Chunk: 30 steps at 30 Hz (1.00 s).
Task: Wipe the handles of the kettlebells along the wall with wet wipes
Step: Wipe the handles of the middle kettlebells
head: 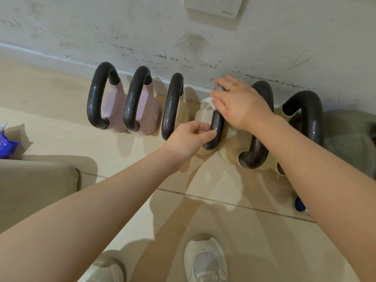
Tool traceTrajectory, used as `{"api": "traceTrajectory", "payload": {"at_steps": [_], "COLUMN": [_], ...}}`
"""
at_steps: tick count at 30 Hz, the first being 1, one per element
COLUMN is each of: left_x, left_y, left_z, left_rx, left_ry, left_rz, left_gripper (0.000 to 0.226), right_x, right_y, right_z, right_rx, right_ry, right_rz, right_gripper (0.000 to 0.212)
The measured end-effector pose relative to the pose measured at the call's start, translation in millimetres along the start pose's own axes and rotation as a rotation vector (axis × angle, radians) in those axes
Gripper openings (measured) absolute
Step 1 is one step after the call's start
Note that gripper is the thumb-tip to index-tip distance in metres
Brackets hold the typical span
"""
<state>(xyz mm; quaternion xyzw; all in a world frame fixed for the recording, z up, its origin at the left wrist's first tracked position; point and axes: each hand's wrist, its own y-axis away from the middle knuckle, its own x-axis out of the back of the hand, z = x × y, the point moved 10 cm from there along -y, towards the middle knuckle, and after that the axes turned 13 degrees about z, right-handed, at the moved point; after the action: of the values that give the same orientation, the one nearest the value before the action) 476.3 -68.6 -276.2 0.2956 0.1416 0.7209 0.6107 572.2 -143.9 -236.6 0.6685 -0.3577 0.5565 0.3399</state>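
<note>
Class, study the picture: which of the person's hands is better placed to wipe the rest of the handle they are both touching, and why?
The right hand. It already presses the wet wipe onto the upper part of the fourth handle, so it can slide down. The left hand only pinches that handle low down, apparently steadying it.

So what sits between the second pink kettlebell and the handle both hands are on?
In the head view, one more kettlebell handle, dark, on a cream body, untouched by either hand.

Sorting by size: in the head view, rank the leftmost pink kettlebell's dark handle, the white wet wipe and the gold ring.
1. Leftmost pink kettlebell's dark looped handle, largest.
2. White wet wipe, mostly hidden under the right hand.
3. Gold ring, smallest.
</note>
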Motion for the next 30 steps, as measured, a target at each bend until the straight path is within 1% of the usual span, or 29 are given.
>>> {"api": "traceTrajectory", "payload": {"at_steps": [1,2,4,5,6,9,12,14,16,18,20,22,24,26,28,29,30], "left_x": [0,1,0,-1,-4,-8,-4,-2,-3,-4,-2,-2,-1,-2,-1,1,2], "left_y": [-1,-3,-7,-9,-11,-17,-21,-17,-15,-15,-14,-15,-16,-14,-12,-10,-8], "left_z": [0,1,4,6,7,7,5,6,7,6,6,7,7,6,1,-5,-14], "left_rx": [-0.005,-0.015,-0.042,-0.05,-0.055,-0.05,-0.051,-0.043,-0.048,-0.043,-0.05,-0.069,-0.08,-0.087,-0.054,-0.001,0.083], "left_ry": [-0.006,-0.008,0.002,0.011,0.015,0.007,-0.018,-0.015,-0.007,0.014,0.008,-0.024,-0.05,-0.038,0.008,0.071,0.163], "left_rz": [-0.001,0.005,0.017,0.01,-0.005,-0.041,-0.048,-0.056,-0.061,-0.06,-0.052,-0.041,-0.026,-0.012,0.012,0.026,0.034], "left_gripper": [0.007,0.007,0.019,0.024,0.026,0.018,0.015,0.007,0.014,0.017,0.011,0.005,0.002,0.006,0.008,0.008,0.015], "right_x": [-1,-4,-12,-15,-16,-23,-24,-26,-31,-34,-33,-25,-18,-17,-21,-23,-25], "right_y": [-2,-2,3,3,0,-25,-46,-51,-54,-57,-59,-55,-44,-26,-7,2,12], "right_z": [1,-6,-26,-30,-27,-1,10,17,23,25,20,9,-5,-20,-29,-33,-40], "right_rx": [-0.016,0.022,0.178,0.228,0.227,0.111,-0.106,-0.27,-0.372,-0.405,-0.371,-0.253,-0.109,0.025,0.089,0.101,0.132], "right_ry": [-0.005,0.009,0.06,0.07,0.067,0.017,-0.257,-0.403,-0.437,-0.36,-0.225,-0.005,0.177,0.218,0.259,0.277,0.315], "right_rz": [0.002,-0.009,-0.078,-0.119,-0.164,-0.219,-0.199,-0.236,-0.27,-0.297,-0.332,-0.352,-0.327,-0.312,-0.321,-0.314,-0.273], "right_gripper": [0.041,0.041,0.042,0.041,0.04,0.036,0.028,0.03,0.03,0.026,0.025,0.026,0.026,0.029,0.04,0.042,0.041]}}
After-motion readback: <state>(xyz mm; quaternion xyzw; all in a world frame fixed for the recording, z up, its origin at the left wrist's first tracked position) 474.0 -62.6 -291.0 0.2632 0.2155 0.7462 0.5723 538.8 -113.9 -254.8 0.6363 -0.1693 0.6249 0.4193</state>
